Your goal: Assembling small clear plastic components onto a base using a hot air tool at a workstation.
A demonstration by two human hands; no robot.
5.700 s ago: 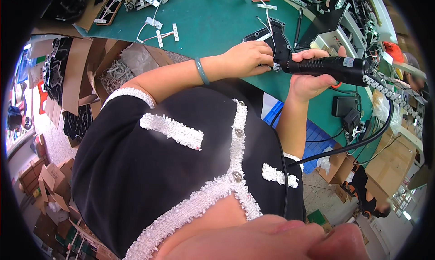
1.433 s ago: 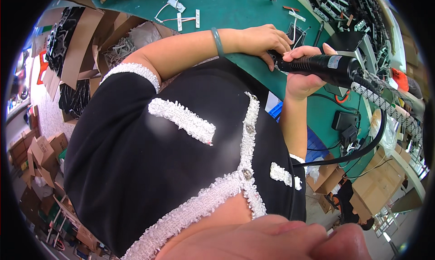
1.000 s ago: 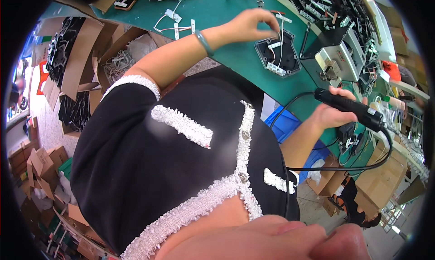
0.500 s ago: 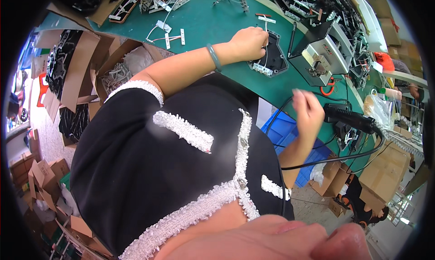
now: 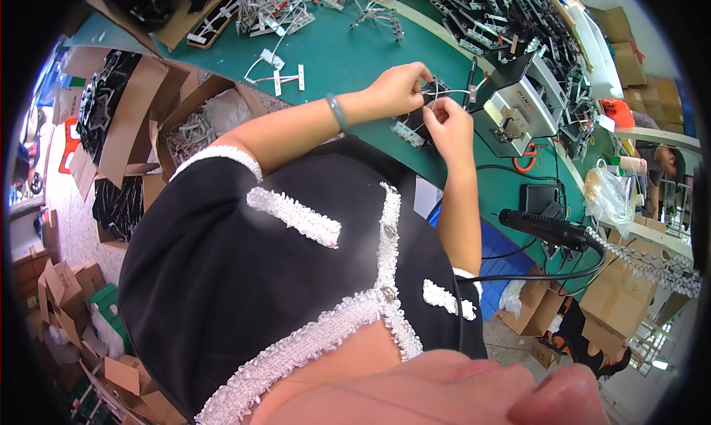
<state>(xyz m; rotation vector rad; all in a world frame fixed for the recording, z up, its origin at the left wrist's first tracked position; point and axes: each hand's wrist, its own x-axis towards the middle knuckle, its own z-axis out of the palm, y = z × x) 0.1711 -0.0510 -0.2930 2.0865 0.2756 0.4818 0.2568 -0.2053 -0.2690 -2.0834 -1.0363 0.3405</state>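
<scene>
My left hand (image 5: pixel 400 92), with a bangle on its wrist, is closed in a pinch on thin white wires (image 5: pixel 438 92) above the green bench. Close beside it, my right hand (image 5: pixel 451 130) pinches the same wires from the near side. A small white strip board (image 5: pixel 406 134) with light-coloured parts hangs below my hands. Another small board (image 5: pixel 472 93) sticks out to the right at the wires' other end. A dark housing (image 5: pixel 433 89) is partly visible behind my fingers; my hands hide most of it.
A screw feeder box (image 5: pixel 518 112) stands right of my hands, near orange-handled scissors (image 5: pixel 526 158) and a black pen (image 5: pixel 472 71). A black electric screwdriver (image 5: pixel 544 229) hangs at right. Wired strips (image 5: pixel 278 14) and dark assemblies (image 5: pixel 481 25) are heaped behind. Open cartons (image 5: pixel 196 110) stand left.
My right hand has moved up and left from near the screwdriver to meet my left hand at the wires. The wired boards have shifted; the screwdriver hangs lower.
</scene>
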